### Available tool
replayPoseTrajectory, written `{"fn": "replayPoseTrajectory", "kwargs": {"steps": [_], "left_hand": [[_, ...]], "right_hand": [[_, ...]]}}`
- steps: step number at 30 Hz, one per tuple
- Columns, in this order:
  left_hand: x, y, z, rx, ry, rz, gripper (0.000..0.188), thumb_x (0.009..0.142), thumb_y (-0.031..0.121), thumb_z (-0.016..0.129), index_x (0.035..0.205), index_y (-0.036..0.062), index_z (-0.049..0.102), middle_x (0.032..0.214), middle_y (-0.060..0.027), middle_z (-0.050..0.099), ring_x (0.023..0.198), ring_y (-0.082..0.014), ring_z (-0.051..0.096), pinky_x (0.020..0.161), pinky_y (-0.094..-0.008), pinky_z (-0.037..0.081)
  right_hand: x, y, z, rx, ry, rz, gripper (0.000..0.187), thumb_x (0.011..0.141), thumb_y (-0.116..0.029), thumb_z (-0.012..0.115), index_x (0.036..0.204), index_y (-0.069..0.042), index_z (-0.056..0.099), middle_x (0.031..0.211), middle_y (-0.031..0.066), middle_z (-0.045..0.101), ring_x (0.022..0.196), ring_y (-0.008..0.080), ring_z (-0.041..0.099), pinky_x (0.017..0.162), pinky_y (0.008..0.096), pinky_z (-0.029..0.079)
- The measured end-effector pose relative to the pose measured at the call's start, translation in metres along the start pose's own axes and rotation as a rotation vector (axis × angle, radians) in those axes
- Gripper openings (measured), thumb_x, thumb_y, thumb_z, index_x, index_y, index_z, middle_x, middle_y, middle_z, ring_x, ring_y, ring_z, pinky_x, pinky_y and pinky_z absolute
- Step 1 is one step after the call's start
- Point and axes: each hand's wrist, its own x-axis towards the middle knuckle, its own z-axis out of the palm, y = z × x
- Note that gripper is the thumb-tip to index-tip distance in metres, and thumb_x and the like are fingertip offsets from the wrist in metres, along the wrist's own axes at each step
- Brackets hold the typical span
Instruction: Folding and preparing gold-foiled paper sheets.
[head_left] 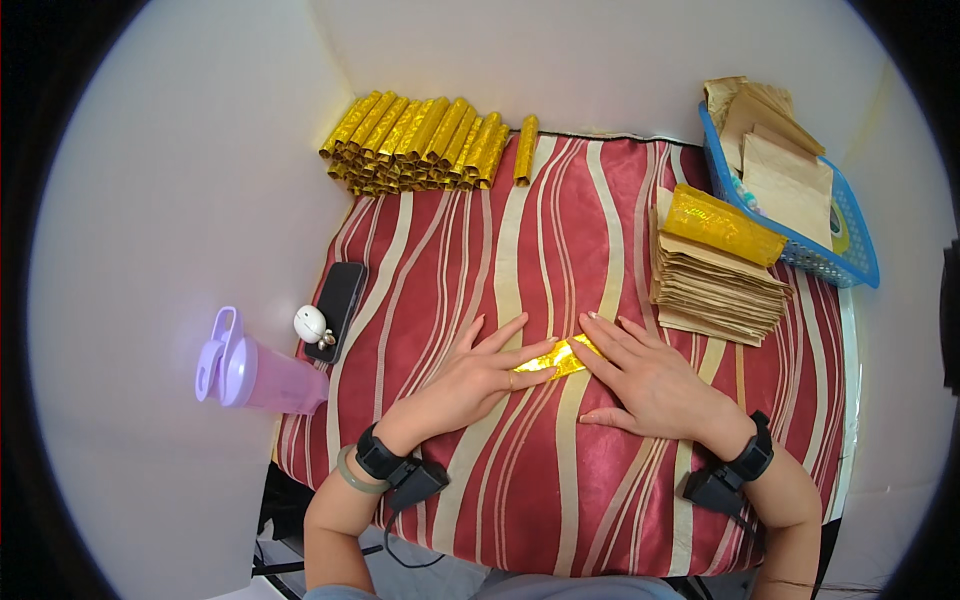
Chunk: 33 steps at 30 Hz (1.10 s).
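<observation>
A small piece of shiny gold foil paper lies on the striped cloth in front of me, apparently folded or rolled; my fingers cover both its ends. My left hand rests on its left end with the fingers spread. Over the right end, my right hand lies flat, fingers stretched out and thumb apart. A stack of brown paper sheets sits beyond my right hand, with a gold foil sheet on top. Many gold paper tubes are piled at the far left, and a single gold tube stands beside them.
A red and cream striped cloth covers the table. A blue basket holding brown paper stands at the far right. On the left are a black phone, a white rounded object and a purple bottle. Pale walls enclose the table.
</observation>
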Motion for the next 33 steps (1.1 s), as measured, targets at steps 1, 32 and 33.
{"fn": "replayPoseTrajectory", "kwargs": {"steps": [1, 32, 33], "left_hand": [[-0.001, 0.0, 0.0, 0.022, -0.027, -0.012, 0.048, 0.087, 0.003, 0.055, 0.128, 0.0271, 0.06, 0.147, 0.0027, 0.043, 0.141, -0.0338, 0.027, 0.112, -0.0616, 0.016], [-0.02, -0.002, -0.007, -0.021, -0.052, -0.002, 0.038, 0.09, 0.019, 0.059, 0.127, 0.0219, 0.061, 0.151, -0.0023, 0.036, 0.14, -0.0362, 0.026, 0.113, -0.0584, 0.015], [-0.02, -0.001, -0.007, -0.017, -0.053, 0.002, 0.038, 0.09, 0.019, 0.059, 0.127, 0.0219, 0.061, 0.151, -0.0023, 0.036, 0.14, -0.0362, 0.026, 0.113, -0.0584, 0.015]], "right_hand": [[-0.001, 0.0, 0.0, -0.001, 0.002, 0.001, 0.077, 0.088, -0.052, 0.056, 0.136, 0.005, 0.041, 0.146, 0.0256, 0.034, 0.137, 0.035, 0.033, 0.114, 0.0442, 0.026], [0.009, -0.025, 0.006, -0.116, -0.083, 0.098, 0.108, 0.078, -0.072, 0.053, 0.137, 0.016, 0.032, 0.147, 0.0309, 0.029, 0.141, 0.0346, 0.026, 0.116, 0.0406, 0.02], [0.016, -0.032, 0.011, -0.033, -0.053, 0.053, 0.108, 0.078, -0.071, 0.054, 0.136, 0.017, 0.032, 0.146, 0.0313, 0.029, 0.141, 0.0345, 0.026, 0.116, 0.0403, 0.02]]}}
